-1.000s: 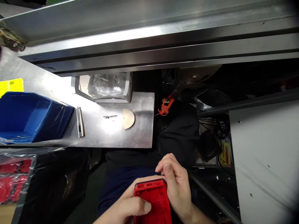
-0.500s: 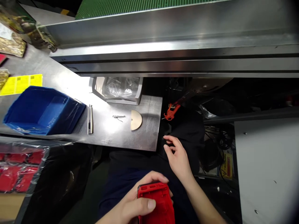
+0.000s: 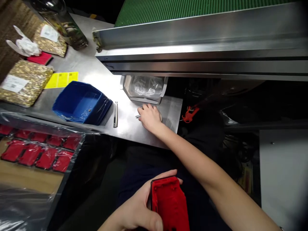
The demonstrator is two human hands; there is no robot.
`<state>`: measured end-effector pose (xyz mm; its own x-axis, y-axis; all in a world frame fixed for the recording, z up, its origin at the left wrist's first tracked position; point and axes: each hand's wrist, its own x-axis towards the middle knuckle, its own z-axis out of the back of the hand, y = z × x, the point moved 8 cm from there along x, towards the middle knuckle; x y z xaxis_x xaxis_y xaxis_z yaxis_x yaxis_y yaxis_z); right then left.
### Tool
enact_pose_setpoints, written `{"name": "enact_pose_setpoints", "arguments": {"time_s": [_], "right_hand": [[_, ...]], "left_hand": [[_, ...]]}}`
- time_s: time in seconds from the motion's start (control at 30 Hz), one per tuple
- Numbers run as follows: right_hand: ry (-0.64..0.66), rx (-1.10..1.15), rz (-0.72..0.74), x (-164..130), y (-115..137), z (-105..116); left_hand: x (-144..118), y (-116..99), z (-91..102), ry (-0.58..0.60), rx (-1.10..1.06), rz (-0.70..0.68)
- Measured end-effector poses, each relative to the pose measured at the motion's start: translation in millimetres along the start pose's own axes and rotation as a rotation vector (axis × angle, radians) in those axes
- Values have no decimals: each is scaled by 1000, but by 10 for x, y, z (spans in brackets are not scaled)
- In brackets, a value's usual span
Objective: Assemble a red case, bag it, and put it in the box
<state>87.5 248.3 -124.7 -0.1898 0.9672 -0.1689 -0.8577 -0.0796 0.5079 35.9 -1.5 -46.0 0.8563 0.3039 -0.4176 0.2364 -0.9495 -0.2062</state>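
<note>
A red plastic shell with a black edge (image 3: 169, 200), hollow side up, is in my left hand (image 3: 141, 203); the thumb lies along its near left side and the fingers wrap behind it. My right hand (image 3: 150, 118) is down on the metal table (image 3: 130, 131), fingers curled over a small thin metal tool with two legs (image 3: 138, 116). Only one end of that tool shows, and the thumb is hidden. A pale half-round disc (image 3: 160, 116) is mostly covered by this hand. To the left lies a slim cutter-like tool (image 3: 115, 114).
A blue bin (image 3: 79, 101) and a grey bin of clear bags (image 3: 146, 88) stand on the table. A metal rail (image 3: 192, 48) edges the green conveyor (image 3: 168, 12). At left, a lined box (image 3: 79, 150) holds several red shells. An orange-handled tool (image 3: 190, 114) is right of the table.
My right hand has moved forward and left from above my lap onto the table, over the small metal tool. The left hand still holds the red shell. The view has swung left.
</note>
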Motion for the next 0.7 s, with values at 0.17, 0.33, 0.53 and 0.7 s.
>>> {"name": "enact_pose_setpoints", "arguments": {"time_s": [0.17,0.33,0.53,0.7], "right_hand": [[23,164,-6,-301,-66,190],[12,1022,-306,-1154,-422,637],[80,912,-528,-2272,-440,911],[21,665,-356,-2569,-78,886]], "left_hand": [[-31,-42,55,0,-46,-44],[48,-87,117,-43,-60,-40],[189,-56,182,-112,36,22],[296,-70,58,-73,30,25]]}}
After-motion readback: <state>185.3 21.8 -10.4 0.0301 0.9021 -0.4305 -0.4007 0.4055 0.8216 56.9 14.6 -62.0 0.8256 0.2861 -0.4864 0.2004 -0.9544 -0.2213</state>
